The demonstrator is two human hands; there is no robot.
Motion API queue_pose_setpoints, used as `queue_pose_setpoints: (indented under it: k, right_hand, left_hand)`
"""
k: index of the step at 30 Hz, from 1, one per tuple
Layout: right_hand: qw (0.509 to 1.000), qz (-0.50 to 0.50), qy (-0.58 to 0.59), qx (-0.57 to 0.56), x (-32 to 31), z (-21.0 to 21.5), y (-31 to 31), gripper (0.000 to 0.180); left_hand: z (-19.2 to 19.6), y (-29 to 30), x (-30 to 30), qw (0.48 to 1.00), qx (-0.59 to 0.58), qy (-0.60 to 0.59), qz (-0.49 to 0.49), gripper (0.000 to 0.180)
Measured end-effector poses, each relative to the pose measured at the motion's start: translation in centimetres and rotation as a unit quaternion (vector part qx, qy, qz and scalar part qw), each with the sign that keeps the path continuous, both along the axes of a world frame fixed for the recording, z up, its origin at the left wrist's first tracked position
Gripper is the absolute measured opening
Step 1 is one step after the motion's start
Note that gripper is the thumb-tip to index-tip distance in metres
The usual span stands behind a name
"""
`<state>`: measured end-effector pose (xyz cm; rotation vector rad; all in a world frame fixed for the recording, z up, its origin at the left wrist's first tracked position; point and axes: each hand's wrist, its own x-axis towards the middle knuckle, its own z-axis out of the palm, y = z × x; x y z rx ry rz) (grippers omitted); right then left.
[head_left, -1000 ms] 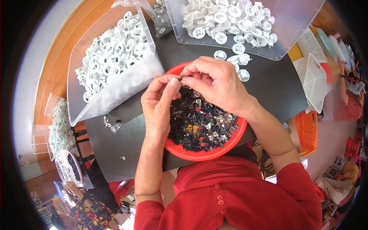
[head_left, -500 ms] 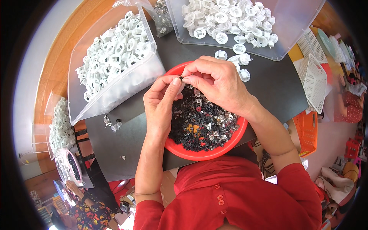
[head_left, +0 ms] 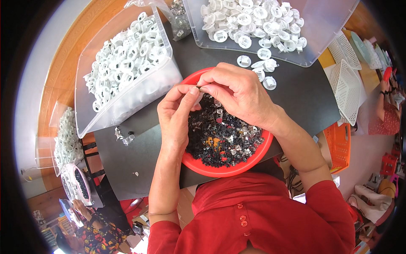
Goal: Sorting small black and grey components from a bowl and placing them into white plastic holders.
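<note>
Over the red basin [head_left: 224, 172], both my hands meet at the fingertips. My left hand [head_left: 175, 114] is closed, thumb against fingers, on a pale plastic part [head_left: 199, 98] that is mostly hidden. My right hand [head_left: 245, 91] pinches at the top of that part, its thumb and forefinger touching my left fingertips. A tiny dark bit shows between the fingertips, too small to name. Below them the basin holds many small black, clear, metallic and a few red and orange pieces [head_left: 220, 139].
A clear bin of white ring-shaped parts [head_left: 127, 63] stands on the left of the dark table [head_left: 135, 156]. Another clear bin [head_left: 313, 55] holds white round parts at the back. Several loose white parts [head_left: 269, 82] lie before it. A co-worker's hand [head_left: 80, 207] shows lower left.
Both hands have shifted very slightly left, still pressed together at the fingertips. At the far right, another person's arm has come into view.
</note>
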<state>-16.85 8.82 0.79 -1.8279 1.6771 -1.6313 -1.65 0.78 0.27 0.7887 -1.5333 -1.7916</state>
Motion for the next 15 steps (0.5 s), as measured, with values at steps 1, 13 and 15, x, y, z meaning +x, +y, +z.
queue_pose_setpoints:
  k: [1, 13, 15]
  right_hand:
    - [1.000, 0.002, -0.009, 0.014, 0.03, 0.12, 0.07, 0.008]
    - [1.000, -0.007, 0.008, -0.009, 0.11, -0.09, -0.01, 0.013]
    - [1.000, -0.009, 0.010, -0.015, 0.14, -0.27, -0.10, 0.013]
  left_hand:
    - [-0.07, -0.05, 0.05, 1.000, 0.001, 0.004, 0.002, 0.014]
    - [-0.23, -0.24, 0.12, 1.000, 0.022, 0.019, -0.007, 0.015]
    - [-0.27, -0.27, 0.11, 1.000, 0.024, 0.018, -0.007, 0.015]
